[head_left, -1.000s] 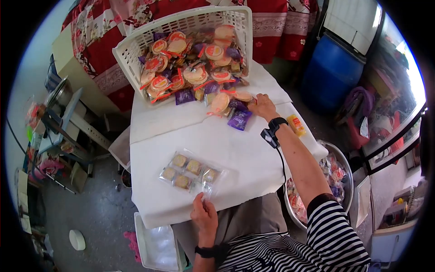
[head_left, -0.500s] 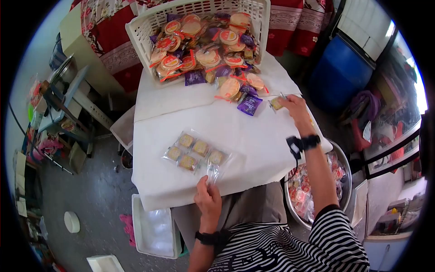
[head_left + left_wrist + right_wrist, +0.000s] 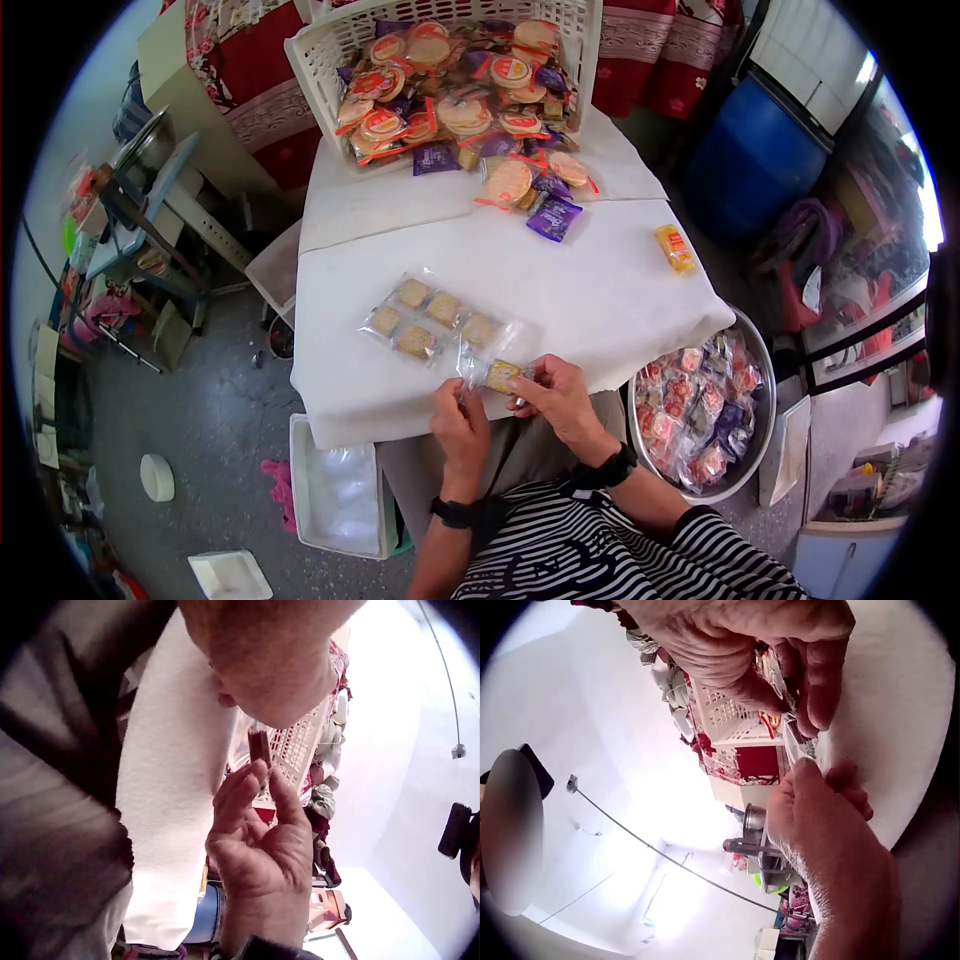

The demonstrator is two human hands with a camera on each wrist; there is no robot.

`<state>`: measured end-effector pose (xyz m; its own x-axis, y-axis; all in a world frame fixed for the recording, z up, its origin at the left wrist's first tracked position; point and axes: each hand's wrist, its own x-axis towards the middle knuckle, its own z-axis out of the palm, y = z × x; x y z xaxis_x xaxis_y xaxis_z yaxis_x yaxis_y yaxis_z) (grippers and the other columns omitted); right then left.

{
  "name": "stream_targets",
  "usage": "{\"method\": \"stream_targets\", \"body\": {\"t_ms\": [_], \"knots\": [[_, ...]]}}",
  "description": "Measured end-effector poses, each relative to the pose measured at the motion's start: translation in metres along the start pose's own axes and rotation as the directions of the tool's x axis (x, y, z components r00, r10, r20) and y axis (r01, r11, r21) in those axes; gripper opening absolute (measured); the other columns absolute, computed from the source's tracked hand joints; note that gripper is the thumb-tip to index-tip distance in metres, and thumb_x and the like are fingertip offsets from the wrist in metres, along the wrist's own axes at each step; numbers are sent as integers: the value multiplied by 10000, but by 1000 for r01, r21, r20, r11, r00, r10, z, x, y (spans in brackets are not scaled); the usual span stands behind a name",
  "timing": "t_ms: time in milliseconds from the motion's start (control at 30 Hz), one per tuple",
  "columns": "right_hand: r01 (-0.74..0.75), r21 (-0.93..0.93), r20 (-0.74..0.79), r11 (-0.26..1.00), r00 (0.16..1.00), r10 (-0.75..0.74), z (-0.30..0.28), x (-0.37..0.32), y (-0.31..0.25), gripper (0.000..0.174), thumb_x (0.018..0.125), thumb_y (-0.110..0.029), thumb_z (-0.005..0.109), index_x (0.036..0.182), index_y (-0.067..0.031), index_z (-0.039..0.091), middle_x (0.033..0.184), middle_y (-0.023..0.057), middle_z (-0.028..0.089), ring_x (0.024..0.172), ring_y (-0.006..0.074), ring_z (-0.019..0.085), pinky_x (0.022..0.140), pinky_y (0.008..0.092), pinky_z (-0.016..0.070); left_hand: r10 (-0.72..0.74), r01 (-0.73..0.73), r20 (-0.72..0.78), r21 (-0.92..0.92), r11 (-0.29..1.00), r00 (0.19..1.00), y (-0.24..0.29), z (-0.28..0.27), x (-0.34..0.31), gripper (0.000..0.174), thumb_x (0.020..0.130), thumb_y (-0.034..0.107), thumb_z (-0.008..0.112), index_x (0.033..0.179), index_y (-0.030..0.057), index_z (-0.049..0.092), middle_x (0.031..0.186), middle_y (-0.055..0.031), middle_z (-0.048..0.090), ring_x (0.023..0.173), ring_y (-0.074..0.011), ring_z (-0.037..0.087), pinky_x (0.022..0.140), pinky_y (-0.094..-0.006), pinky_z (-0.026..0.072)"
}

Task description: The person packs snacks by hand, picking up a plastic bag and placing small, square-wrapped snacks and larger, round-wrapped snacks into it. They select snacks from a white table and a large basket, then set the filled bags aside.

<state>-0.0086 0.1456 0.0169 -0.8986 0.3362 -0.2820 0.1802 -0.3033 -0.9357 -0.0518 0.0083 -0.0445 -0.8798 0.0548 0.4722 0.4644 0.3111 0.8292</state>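
Near the table's front edge, my left hand (image 3: 460, 432) pinches the near end of a clear plastic bag (image 3: 515, 335). Several square biscuits (image 3: 442, 308) in clear wrappers lie in rows at the bag. My right hand (image 3: 565, 402) holds another wrapped square biscuit (image 3: 503, 376) between thumb and fingers, right at the bag's near end and close beside the left hand. In the left wrist view the biscuit (image 3: 259, 746) shows edge-on at the fingertips of the right hand. The right wrist view has both hands close together, partly hiding the wrapper.
A white basket (image 3: 322, 110) tipped toward me spills round crackers and purple packets (image 3: 553, 217) onto the white-covered table (image 3: 390, 232). One yellow packet (image 3: 674, 248) lies at the right edge. A metal basin (image 3: 768, 400) of filled bags stands lower right; a white tub (image 3: 340, 490) lower left.
My right hand has picked up a wrapped biscuit beside the spilled pile and brought it back to the bag by my left hand. The left hand has kept its grip on the bag.
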Motion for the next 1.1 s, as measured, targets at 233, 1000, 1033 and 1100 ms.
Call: {"method": "stream_targets", "body": {"t_ms": [233, 1000, 1033, 1100], "knots": [[21, -2, 16, 1000, 1000, -21, 31, 22, 7, 177, 895, -137, 630, 888, 32, 576, 778, 98, 657, 641, 137, 651, 540, 241, 540, 76, -72, -56, 71, 995, 996, 0, 4, -1, 142, 888, 27, 556, 1023, -12, 536, 750, -166, 583, 569, -289, 583, 504, -374, 440], [389, -775, -51, 498, 746, -664, 5, 31, -25, 215, 788, -174, 715, 925, -51, 605, 861, 128, 610, 738, 280, 607, 638, 383, 488, -702, 798, 433, -502, 334, 566, 11, -33, 15, 295, 913, 302, 619, 743, 61, 602, 617, -39, 608, 474, -63, 458, 443, -199, 322], [407, -848, 52, 339, 700, -712, 4, 40, -19, 309, 740, -187, 748, 981, -68, 597, 1012, 119, 549, 906, 289, 562, 731, 397, 473, -697, 799, 439, -497, 339, 568, 10, -33, 18, 295, 913, 302, 619, 743, 61, 602, 617, -39, 608, 474, -63, 458, 443, -199, 322], [373, -879, 85, 297, 736, -672, 5, 44, -11, 325, 717, -185, 758, 973, -70, 596, 1017, 112, 537, 934, 291, 546, 754, 407, 464, -702, 830, 487, -483, 279, 520, 8, -30, 25, 272, 886, 256, 656, 694, 69, 607, 589, -38, 600, 458, -72, 455, 437, -206, 315]]}}
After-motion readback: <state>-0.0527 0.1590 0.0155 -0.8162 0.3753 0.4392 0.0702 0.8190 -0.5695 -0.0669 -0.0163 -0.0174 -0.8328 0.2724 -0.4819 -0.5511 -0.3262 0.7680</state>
